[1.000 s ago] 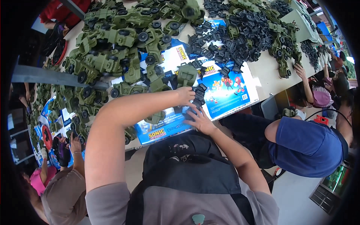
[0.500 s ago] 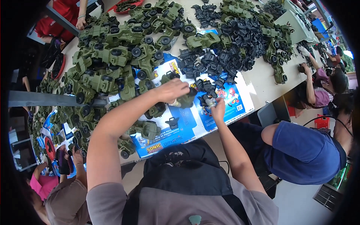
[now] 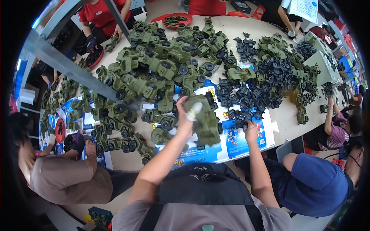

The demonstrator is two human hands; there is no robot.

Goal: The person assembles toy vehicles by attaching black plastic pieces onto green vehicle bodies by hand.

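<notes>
I see an olive-green toy truck body (image 3: 205,119), boxy, no wheels, lifted over the table's (image 3: 285,115) near edge. Heaps of green trucks (image 3: 154,77) behind it, black parts pile (image 3: 254,92) to its right. Left hand (image 3: 185,115) fingers clamped on its left side; right hand (image 3: 250,129) fingers down in black parts, grip can't tell

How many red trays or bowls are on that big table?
2: a red tray of green parts at the table's far edge, and a red bowl at the far left corner by a gloved hand. Toy piles may hide more.
</notes>
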